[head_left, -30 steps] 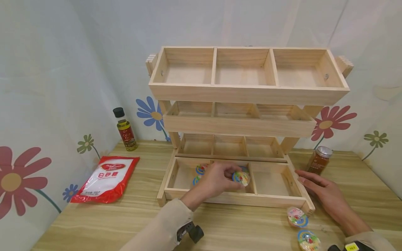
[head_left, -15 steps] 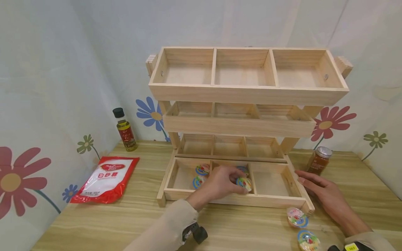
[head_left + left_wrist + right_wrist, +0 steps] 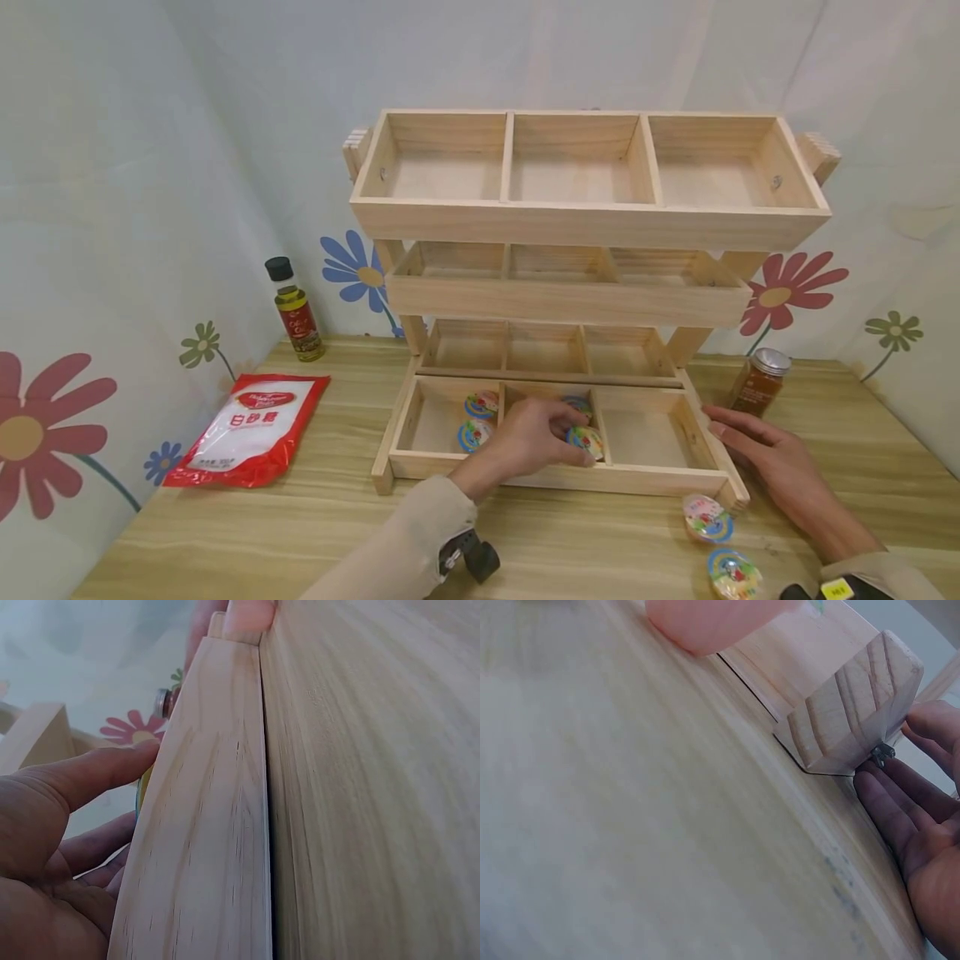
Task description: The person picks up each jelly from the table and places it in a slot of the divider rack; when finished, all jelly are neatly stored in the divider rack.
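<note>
A wooden tiered rack [image 3: 592, 227] stands on the table, each tier split into three compartments. In the bottom tier's middle compartment, my left hand [image 3: 534, 435] pinches a jelly cup [image 3: 586, 441] with a printed lid. A second jelly cup [image 3: 578, 406] sits just behind it. Two more jelly cups, a front one [image 3: 474, 435] and a back one [image 3: 482, 405], lie in the left compartment. In the left wrist view the rack's front board [image 3: 202, 817] hides most of the held cup. My right hand [image 3: 772, 467] touches the rack's right side with extended fingers.
Two jelly cups, one nearer the rack [image 3: 707, 517] and one nearer me [image 3: 734, 573], lie on the table at front right. A brown spice jar [image 3: 760, 383] stands right of the rack. At left are a sugar bag [image 3: 251, 429] and an olive oil bottle [image 3: 297, 314].
My left hand has lowered the jelly cup slightly rightward and toward me, into the middle compartment, uncovering the cup behind it. The right hand stays at the rack's side.
</note>
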Motion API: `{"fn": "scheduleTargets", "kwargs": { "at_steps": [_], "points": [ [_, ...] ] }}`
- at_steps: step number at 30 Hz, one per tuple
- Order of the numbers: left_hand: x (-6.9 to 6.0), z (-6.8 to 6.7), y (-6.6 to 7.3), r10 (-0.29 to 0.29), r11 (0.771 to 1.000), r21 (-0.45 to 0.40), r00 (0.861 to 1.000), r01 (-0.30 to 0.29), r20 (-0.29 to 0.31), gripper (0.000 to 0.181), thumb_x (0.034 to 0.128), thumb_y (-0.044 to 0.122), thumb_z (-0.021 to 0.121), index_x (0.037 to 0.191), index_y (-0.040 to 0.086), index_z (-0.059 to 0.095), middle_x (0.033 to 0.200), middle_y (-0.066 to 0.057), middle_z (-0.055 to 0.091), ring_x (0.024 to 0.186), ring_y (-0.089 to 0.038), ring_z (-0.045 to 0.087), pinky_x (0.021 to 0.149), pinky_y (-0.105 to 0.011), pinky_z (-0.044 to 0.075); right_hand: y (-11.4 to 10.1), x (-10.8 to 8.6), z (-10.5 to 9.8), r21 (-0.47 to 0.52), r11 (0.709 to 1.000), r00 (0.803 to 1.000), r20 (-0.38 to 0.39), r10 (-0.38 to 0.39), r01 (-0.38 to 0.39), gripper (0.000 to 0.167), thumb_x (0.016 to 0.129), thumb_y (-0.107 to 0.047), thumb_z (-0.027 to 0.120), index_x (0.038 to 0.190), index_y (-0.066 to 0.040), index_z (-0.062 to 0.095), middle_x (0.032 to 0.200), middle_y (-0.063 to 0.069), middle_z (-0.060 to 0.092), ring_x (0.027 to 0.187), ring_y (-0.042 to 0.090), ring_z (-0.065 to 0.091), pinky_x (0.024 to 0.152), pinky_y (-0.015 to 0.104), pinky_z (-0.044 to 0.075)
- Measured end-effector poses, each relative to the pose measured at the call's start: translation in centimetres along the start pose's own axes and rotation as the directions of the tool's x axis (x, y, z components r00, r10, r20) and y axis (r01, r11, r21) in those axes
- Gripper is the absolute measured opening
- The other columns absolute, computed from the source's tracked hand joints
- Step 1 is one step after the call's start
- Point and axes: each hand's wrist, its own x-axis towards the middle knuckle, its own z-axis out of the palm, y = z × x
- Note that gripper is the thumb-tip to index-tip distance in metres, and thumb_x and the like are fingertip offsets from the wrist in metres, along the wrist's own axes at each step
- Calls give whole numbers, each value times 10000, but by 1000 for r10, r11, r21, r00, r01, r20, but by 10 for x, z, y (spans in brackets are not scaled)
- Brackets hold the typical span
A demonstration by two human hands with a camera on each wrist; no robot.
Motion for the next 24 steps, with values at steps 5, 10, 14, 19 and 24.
{"fn": "scheduleTargets", "kwargs": {
  "at_steps": [5,10,14,19,24],
  "points": [
    [-1,-2,-2,13,1000,-6,1000,-13,-5,386,832,191,935,1181,102,795,994,76,718,894,-58,625,812,-256,552,1,1,0,14,1000,1000,2,-5,5,385,1062,-279,694,1422,-146,699,1221,-301,680,1100,-121,613,875,111,517],
    [-1,-3,-3,12,1000,-12,1000,-12,-9,370,837,194,931,1172,112,797,976,77,721,886,-56,632,804,-260,556,1,1,0,22,1000,1000,6,-2,1,380,1062,-282,692,1421,-156,701,1220,-299,680,1108,-112,615,873,114,521],
    [0,-3,-3,11,1000,-15,1000,-11,-7,370,839,191,928,1175,112,795,976,82,720,885,-54,634,801,-261,558,1,0,0,21,1000,1000,6,-1,1,384,1061,-278,695,1424,-154,699,1222,-296,680,1110,-100,622,874,119,525],
    [0,-3,-3,14,1000,-8,1000,-14,-5,370,847,194,924,1185,118,793,984,84,720,889,-49,633,806,-258,554,1,0,0,0,1000,1000,3,4,-4,404,1055,-304,703,1432,-160,693,1221,-305,674,1111,-103,618,872,118,523],
    [0,-3,-4,15,1000,-15,1000,-15,-6,371,850,179,921,1190,109,792,997,80,725,892,-52,639,808,-256,555,1,1,-1,-4,1000,1000,7,11,-11,415,1055,-314,701,1440,-159,687,1222,-309,670,1114,-112,613,872,119,524]
  ]
}}
